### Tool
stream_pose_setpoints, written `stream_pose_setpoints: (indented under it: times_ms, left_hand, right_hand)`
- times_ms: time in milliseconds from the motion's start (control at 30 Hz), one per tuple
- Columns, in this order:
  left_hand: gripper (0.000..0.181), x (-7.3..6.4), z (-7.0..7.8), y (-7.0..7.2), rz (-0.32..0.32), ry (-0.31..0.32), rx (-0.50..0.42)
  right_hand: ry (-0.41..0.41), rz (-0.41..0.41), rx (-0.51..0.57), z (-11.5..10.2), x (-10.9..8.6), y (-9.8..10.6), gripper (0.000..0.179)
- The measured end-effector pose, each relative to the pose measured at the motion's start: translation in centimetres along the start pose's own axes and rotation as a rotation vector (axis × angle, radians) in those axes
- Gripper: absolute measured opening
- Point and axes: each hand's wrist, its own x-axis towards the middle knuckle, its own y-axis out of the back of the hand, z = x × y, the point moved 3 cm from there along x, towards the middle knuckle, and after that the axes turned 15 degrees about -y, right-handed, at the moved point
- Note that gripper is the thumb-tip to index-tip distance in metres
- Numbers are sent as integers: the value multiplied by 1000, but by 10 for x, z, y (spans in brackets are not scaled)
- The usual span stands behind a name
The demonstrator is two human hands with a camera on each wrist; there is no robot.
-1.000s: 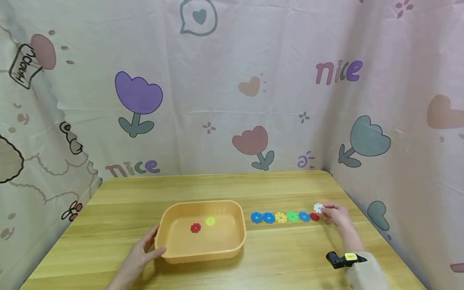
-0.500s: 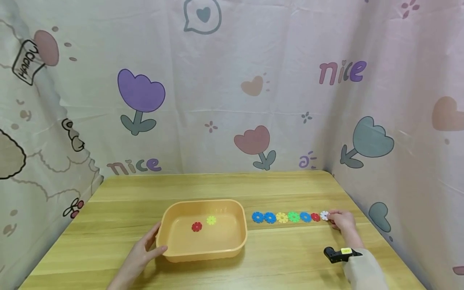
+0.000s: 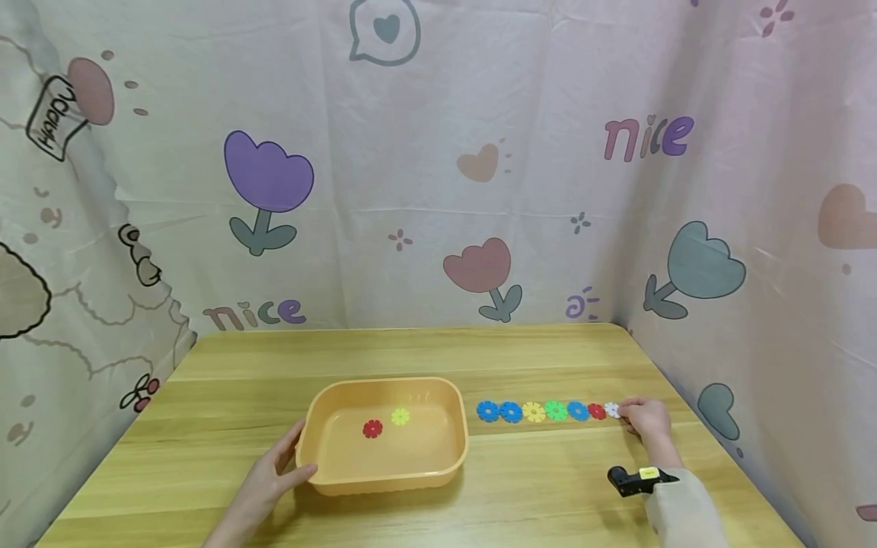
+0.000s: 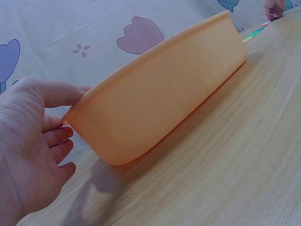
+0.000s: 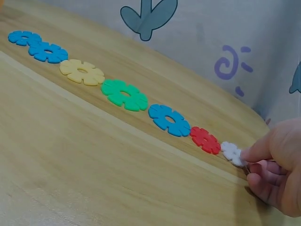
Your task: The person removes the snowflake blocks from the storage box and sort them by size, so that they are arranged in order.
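My left hand grips the left rim of an orange-yellow plastic basin, its thumb over the rim, as the left wrist view also shows. Inside lie a red flower-shaped disc and a lime-yellow flower-shaped disc. At the right end of a row of discs, my right hand pinches a white flower-shaped disc by its right edge. The white disc appears flat on the table, beside a smaller red disc. Leftward from there run a blue disc, a green disc and a yellow disc.
Two blue discs form the left end of the row, just right of the basin. The wooden table meets a printed curtain at the back and sides. A black strap device sits on my right wrist.
My right hand has brought the white disc rightward and down from above the red disc to the row's right end. The left hand keeps its hold on the basin.
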Motion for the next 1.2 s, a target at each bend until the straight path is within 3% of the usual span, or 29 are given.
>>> stream_pose_setpoints:
  times_ms: [267, 467, 967, 1200]
  left_hand:
    - [74, -1, -1, 0, 1, -1, -7]
    - [74, -1, -2, 1, 3, -4, -8]
    - [74, 0, -3, 1, -11, -10, -25]
    - [74, 0, -2, 0, -5, -19, -46]
  right_hand:
    - [24, 10, -10, -7, -7, 0, 30]
    - [115, -19, 0, -29, -20, -10, 31]
    - [341, -284, 46, -113, -92, -61, 31]
    - [378, -418, 79, -140, -123, -99, 25]
